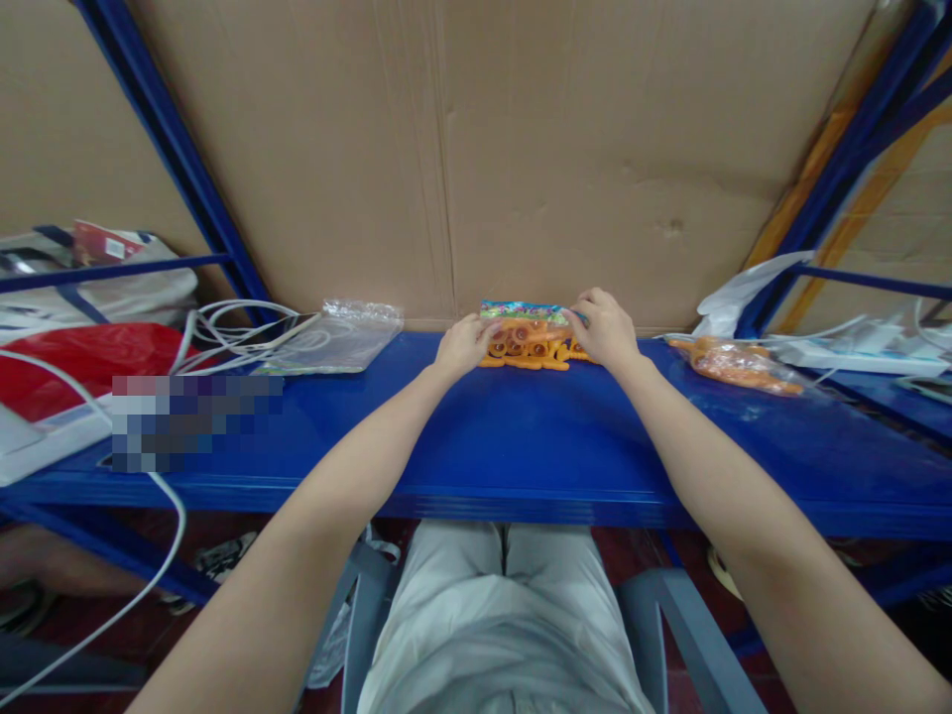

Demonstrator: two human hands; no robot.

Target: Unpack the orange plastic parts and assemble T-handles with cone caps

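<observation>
A clear packet of orange ring-shaped pieces (530, 343) with a colourful header card lies at the far edge of the blue shelf (521, 436), against the cardboard wall. My left hand (462, 345) is curled round the packet's left end. My right hand (604, 329) pinches its upper right corner at the header card. Both arms stretch straight out over the shelf.
A clear empty plastic bag (343, 337) and white cables (238, 327) lie at the left. Another bag of orange pieces (736, 363) lies at the right, beside a white power strip (825, 354). A red bag (81, 357) sits far left. Blue rack posts flank the cardboard wall (521, 149).
</observation>
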